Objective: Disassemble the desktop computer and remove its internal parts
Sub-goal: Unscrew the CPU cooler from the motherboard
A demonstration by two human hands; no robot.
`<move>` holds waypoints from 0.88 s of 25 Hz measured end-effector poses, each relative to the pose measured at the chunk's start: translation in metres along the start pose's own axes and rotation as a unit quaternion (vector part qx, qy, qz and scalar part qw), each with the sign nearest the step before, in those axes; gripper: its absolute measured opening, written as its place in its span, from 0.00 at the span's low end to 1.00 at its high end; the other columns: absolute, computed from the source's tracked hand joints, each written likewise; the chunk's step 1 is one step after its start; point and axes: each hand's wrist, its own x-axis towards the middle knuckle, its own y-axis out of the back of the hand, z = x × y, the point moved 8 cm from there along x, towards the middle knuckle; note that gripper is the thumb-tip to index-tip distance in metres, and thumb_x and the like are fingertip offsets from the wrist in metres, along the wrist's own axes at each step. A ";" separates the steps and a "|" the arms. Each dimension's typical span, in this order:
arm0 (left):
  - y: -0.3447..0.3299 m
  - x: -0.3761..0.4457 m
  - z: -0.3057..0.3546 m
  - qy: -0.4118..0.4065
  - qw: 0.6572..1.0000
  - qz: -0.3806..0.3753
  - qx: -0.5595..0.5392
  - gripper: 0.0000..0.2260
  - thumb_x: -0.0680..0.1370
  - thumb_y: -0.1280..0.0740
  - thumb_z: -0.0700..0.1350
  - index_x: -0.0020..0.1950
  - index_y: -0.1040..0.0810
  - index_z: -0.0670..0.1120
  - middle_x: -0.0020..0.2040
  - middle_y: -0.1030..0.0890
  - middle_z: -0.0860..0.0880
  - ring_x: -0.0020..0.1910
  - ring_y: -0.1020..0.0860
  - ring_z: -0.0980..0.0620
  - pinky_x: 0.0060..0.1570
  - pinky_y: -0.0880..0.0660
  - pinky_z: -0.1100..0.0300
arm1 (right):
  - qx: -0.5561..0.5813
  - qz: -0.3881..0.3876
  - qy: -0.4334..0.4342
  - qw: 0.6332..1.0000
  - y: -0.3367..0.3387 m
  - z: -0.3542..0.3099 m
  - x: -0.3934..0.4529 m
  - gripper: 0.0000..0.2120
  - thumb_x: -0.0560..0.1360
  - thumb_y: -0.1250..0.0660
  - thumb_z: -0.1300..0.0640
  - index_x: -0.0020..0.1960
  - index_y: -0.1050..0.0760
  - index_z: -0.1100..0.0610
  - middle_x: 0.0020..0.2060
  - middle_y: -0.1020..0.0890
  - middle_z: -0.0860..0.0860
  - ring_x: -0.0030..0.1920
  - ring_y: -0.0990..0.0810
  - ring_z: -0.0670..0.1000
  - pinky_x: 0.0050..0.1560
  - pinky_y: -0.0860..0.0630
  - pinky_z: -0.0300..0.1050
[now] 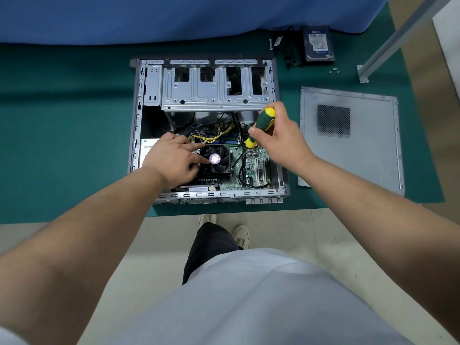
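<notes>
Green mat (74,120) held the open computer case (209,130), centre. Left hand (171,160) rested on the fan (215,159), fingers spread. Right hand (278,138) gripped a screwdriver (261,125), tip at the fan's right edge.

No text can be read. The hard drive (318,43) at the far right of the desk (62,120) bears a white label, and the cooler fan (214,159) a round purple sticker; print on both is too small.
</notes>
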 end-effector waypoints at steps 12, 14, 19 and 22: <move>0.003 0.000 0.002 -0.001 1.000 0.006 0.003 0.28 0.76 0.56 0.60 0.70 0.27 0.72 0.77 0.30 0.59 0.68 0.28 0.53 0.60 0.35 0.52 | -0.061 -0.022 0.034 0.997 -0.003 -0.013 -0.007 0.19 0.79 0.30 0.48 0.62 0.36 0.53 0.40 0.19 0.50 0.34 0.22 0.44 0.34 0.27 0.37; 0.003 0.000 0.002 -0.002 1.000 0.006 0.006 0.26 0.77 0.54 0.60 0.70 0.27 0.72 0.77 0.30 0.59 0.68 0.28 0.54 0.61 0.35 0.52 | -0.091 -0.033 0.055 0.994 -0.003 -0.024 -0.010 0.20 0.78 0.28 0.47 0.60 0.35 0.52 0.41 0.18 0.52 0.36 0.21 0.50 0.36 0.23 0.46; 0.003 0.000 0.003 -0.010 1.000 0.008 0.010 0.20 0.80 0.47 0.59 0.70 0.28 0.72 0.77 0.31 0.60 0.69 0.29 0.54 0.62 0.36 0.52 | -0.217 -0.101 0.138 0.961 -0.018 -0.058 -0.015 0.22 0.75 0.25 0.50 0.51 0.40 0.48 0.36 0.26 0.46 0.37 0.23 0.54 0.32 0.33 0.45; 0.005 0.000 0.004 -0.013 1.000 0.011 0.012 0.20 0.81 0.47 0.59 0.70 0.28 0.72 0.78 0.31 0.60 0.69 0.29 0.53 0.62 0.36 0.52 | -0.297 -0.181 0.175 0.921 -0.033 -0.074 -0.014 0.18 0.74 0.29 0.62 0.50 0.36 0.47 0.43 0.25 0.48 0.44 0.25 0.55 0.39 0.33 0.48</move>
